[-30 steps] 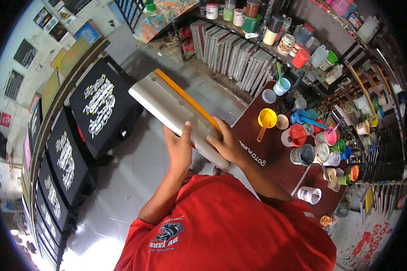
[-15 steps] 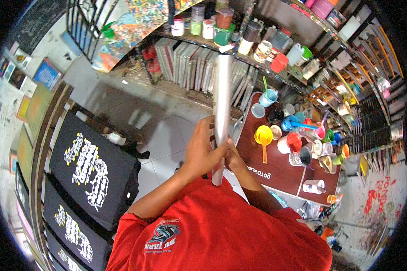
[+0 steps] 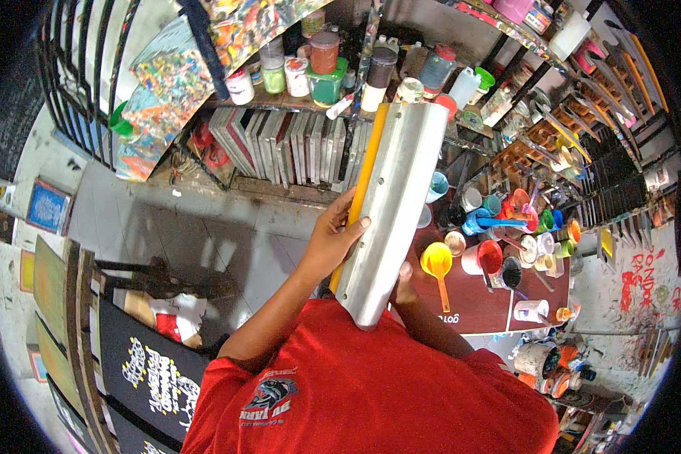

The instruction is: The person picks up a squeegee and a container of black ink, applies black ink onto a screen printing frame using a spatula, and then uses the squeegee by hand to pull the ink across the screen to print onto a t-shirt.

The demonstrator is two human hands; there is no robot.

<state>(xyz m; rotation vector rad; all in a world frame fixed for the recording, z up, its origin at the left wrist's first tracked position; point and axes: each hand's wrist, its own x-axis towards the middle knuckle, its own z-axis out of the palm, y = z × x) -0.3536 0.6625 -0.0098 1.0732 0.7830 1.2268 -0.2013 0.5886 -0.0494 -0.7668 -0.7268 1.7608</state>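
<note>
Red shirt of the wearer: broadest thing in view, filling the lower middle of the frame, dark emblem on the chest. Shelving rack across the top; its board carries jars and tubs in mixed colours. Grey tiled floor in the middle left.

Dark red table right of centre, crowded with small pots along its upper and right parts. Lower left: black garments laid flat, white print with yellow touches. Beneath the rack's board, upper middle, a row of flat frames stands on edge, packed side by side, some leaning.

Squeegee, centre of frame: long silver metal body, yellow strip down its left edge, small screws along the face. Held lengthwise, top leaning slightly right; upper end overlaps the shelf jars in view, lower end comes over the shirt's collar.

Left hand on the yellow side, middle of the frame: clamped on the squeegee, thumb across the front, other fingers curled round behind the strip. Right hand by the lower right edge of the metal, mostly hidden by it; thumb tip shows, remaining fingers out of sight, so cannot tell whether they grip.

Smaller items, right of centre: yellow dipper with orange handle pointing down the frame; red-mouthed tub near it; white cup lying on its side near the table's lower edge.
</note>
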